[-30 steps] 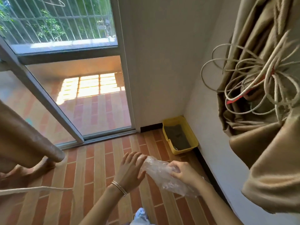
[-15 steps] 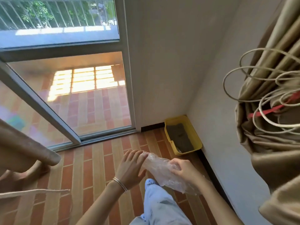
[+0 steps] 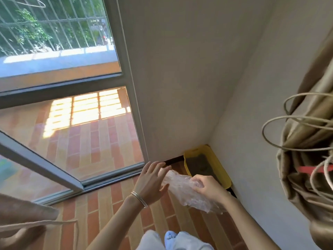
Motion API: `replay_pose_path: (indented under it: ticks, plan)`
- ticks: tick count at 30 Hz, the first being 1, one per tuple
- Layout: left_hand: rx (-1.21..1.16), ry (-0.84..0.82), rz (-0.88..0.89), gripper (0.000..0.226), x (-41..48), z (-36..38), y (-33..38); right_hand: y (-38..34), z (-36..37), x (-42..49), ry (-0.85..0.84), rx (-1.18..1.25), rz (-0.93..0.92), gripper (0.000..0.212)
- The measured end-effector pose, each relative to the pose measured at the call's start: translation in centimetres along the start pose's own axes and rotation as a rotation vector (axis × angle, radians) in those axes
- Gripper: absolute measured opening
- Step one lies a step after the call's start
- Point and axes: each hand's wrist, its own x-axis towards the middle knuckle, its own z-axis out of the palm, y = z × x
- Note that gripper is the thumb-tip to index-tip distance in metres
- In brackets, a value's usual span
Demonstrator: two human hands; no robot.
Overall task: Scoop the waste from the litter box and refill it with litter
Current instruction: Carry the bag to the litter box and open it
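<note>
A yellow litter box (image 3: 222,169) with dark grey litter sits on the floor in the corner, against the right wall. In front of it I hold a crumpled clear plastic bag (image 3: 182,188) in mid-air. My right hand (image 3: 207,186) pinches the bag's near side with curled fingers. My left hand (image 3: 151,183), with thin bracelets at the wrist, has its fingers straight and spread, and its fingertips lie against the bag's far end. Both hands are well short of the litter box.
The floor is red brick tile (image 3: 108,204). A sliding glass door frame (image 3: 59,177) runs on the left, with a balcony behind it. Beige curtains with coiled cord (image 3: 306,141) hang close on the right. My legs (image 3: 171,239) show at the bottom edge.
I have stepped closer to the corner and the litter box looks nearer. Both hands stay on the plastic bag, and the left fingers are spread wider than before.
</note>
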Motion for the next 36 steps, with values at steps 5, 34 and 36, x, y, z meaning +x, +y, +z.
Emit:
replay_pose_path:
  ticks: [5,34,36]
  plan:
    - [-0.055,-0.029,0.073,0.062,4.2,1.3,-1.9,0.0,-1.3,2.7,0.049,0.017,0.071,0.028]
    - [-0.269,-0.325,0.878,0.055,24.2,12.5,-8.6,1.7,3.5,12.4,0.321,0.41,0.632,0.046]
    - [-0.276,-0.323,0.868,0.054,24.0,14.5,-7.8,3.7,4.2,13.2,0.3,0.412,0.627,0.046]
